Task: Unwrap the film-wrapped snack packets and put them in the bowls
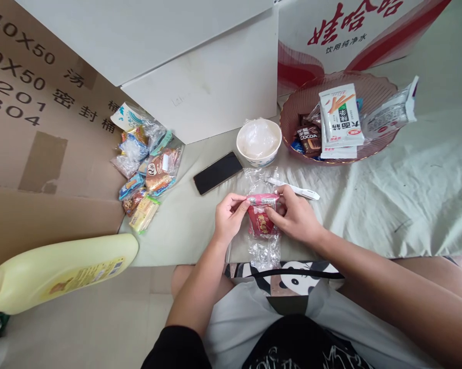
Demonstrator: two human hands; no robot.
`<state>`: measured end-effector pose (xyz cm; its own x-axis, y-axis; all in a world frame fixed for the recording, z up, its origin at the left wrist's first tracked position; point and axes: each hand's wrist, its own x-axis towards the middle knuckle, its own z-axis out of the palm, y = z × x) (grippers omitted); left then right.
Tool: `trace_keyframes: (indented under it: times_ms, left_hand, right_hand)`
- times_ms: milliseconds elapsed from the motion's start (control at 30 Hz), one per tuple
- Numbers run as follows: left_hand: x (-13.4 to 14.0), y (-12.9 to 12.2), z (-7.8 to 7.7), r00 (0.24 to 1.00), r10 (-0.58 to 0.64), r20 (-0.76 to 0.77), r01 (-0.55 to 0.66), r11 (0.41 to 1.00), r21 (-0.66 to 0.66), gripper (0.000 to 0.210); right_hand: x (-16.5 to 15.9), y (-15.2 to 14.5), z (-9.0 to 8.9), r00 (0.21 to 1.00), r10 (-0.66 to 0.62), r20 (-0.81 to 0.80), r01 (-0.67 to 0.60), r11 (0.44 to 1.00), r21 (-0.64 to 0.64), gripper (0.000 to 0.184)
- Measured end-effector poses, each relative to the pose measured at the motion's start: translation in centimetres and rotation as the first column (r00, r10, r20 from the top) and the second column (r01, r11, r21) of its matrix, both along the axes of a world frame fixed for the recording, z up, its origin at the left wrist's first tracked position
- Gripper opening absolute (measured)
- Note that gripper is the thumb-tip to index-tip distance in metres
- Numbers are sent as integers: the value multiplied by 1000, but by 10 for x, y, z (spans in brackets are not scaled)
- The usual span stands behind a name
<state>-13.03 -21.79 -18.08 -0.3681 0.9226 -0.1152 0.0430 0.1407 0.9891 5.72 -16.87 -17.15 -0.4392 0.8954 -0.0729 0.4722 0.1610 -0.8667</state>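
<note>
Pink packet (262, 199) lies between the hands, its left end pinched by the left hand's (229, 218) thumb and forefinger. Right hand (298, 215): fingers bent at the other end, thumb at the red packet (260, 224); firmness of grip cannot be told. Clear film (264, 252) extends bodyward from between the hands. Judgement: light, level finger pressure would best keep both packets aligned.

White panels (215, 95) — possibly furniture, pale floor (100, 323)
</note>
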Motion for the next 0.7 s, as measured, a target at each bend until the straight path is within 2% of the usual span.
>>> trace_keyframes:
  times_ms: [133, 300, 367, 433, 500, 567, 700]
  left_hand:
    - [-3, 0, -6, 999, 33, 38, -33, 999, 9, 39]
    - [-9, 7, -7, 969, 171, 179, -177, 984, 18, 47]
    - [-11, 7, -5, 973, 96, 210, -105, 994, 34, 49]
    - [-11, 5, -3, 968, -58, 243, 57, 998, 10, 53]
    - [-10, 2, -2, 956, -147, 253, 165, 985, -50, 49]
    - [-9, 0, 1, 957, -124, 262, 154, 983, -97, 41]
    - [-6, 1, 7, 930, -34, 365, 95, 984, -151, 40]
  right_hand:
    - [1, 1, 4, 999, 33, -28, -34, 998, -51, 36]
    - [5, 2, 6, 997, 46, -66, -54, 991, -124, 54]
    - [6, 3, 6, 991, 86, -107, -101, 985, -139, 59]
    - [6, 2, 4, 976, 138, -168, -162, 977, -141, 59]
    - [5, 1, 2, 958, 174, -227, -209, 967, -143, 58]
    - [4, -1, 0, 945, 190, -265, -234, 961, -148, 57]
    - [3, -2, -3, 937, 193, -290, -242, 960, -143, 55]
